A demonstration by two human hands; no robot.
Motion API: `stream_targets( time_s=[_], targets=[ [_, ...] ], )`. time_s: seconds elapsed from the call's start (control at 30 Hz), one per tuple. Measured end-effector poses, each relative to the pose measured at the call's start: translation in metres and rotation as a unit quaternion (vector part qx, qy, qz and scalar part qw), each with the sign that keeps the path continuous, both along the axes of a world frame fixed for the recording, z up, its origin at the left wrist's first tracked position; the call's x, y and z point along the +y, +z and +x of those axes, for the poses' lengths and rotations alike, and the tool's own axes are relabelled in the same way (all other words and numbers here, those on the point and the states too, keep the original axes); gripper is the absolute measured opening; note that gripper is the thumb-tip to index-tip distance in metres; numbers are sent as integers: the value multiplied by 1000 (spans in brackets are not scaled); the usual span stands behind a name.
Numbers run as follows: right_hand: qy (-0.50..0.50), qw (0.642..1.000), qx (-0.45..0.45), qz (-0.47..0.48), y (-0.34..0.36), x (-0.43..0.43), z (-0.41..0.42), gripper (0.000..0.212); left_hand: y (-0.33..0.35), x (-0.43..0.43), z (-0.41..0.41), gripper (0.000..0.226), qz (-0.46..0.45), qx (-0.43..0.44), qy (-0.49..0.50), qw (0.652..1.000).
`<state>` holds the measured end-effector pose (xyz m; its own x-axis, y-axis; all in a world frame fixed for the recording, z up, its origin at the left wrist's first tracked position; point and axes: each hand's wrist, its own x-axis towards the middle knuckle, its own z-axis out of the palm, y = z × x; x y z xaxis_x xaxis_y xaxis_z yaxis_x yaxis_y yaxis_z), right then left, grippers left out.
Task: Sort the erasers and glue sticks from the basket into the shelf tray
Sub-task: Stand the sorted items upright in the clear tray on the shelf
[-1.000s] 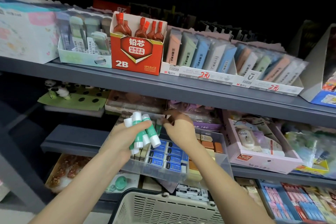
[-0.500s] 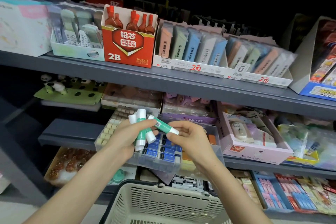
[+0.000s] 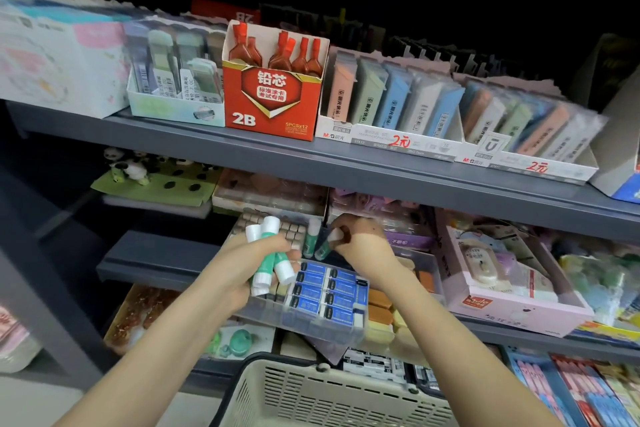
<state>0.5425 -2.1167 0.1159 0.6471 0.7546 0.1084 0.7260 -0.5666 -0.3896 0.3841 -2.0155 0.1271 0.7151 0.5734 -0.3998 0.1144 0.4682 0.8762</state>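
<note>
- We see grey shelving (image 3: 346, 168) spanning the frame. Its upper board carries display boxes, among them a red 2B lead box (image 3: 273, 104) at upper centre.
- The pale slatted basket (image 3: 329, 399) lies at bottom centre, below both forearms, and only part of it is in frame.
- A pink display box (image 3: 512, 308) stands at centre right, just beside the tray.
- The shelf tray (image 3: 311, 326), clear and divided into compartments, sits at the centre of the frame on the middle shelf level.
- We note the left hand (image 3: 249, 263) left of centre, over the tray's left edge. Its fingers are curled round a bundle of glue sticks (image 3: 268, 253), which have green bodies and white ends that show above and below the fist.
- The right hand (image 3: 360, 243) reaches over the tray's rear section. Its fingertips pinch the white cap of a single glue stick (image 3: 327, 244), which is tilted with its green end down in the rear compartment.
- The blue-wrapped erasers (image 3: 325, 291) fill a front compartment in two columns, between the two wrists.
- Tan erasers (image 3: 379, 305) lie in the compartment to the right of the blue ones, partly under the right forearm.
- Small beige blocks (image 3: 289, 234) fill the rear left compartment, behind the left hand.
- An upright glue stick (image 3: 313, 234) stands in the rear compartment, just beside the tilted one.
</note>
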Motion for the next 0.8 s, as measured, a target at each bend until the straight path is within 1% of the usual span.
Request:
stream_targets(
  time_s=[0.07,0.2,0.3,0.4,0.47,0.5,0.57,0.6,0.67,0.73,0.8],
  targets=[
    [-17,999,-6,-30,-4,9,4,24,1,1,0,7,0,3,-10,1000],
    [-16,999,-5,-47,-6,17,10,23,1,3,2,12,6,6,-18,1000],
    [-11,999,6,-36,-6,22,12,28,0,2,3,16,6,4,-21,1000],
    [-20,999,26,-38,-4,21,11,41,0,1,3,18,21,0,-36,999],
    [-31,999,17,-2,1,13,5,40,2,-1,2,21,39,-2,-54,998],
    [-31,998,36,46,3,6,0,36,3,-2,1,23,50,-2,-64,997],
    [-2,979,143,145,10,-7,-13,25,5,-6,1,23,73,-5,-83,994],
    [27,965,206,160,15,-13,-19,23,6,-8,1,21,82,-9,-90,993],
    [75,943,285,154,21,-22,-26,26,8,-12,2,15,93,-17,-105,990],
    [99,929,321,158,26,-30,-28,26,9,-15,2,14,111,-27,-124,986],
    [101,908,365,180,30,-36,-29,15,9,-19,4,15,127,-42,-137,981]
  ],
)
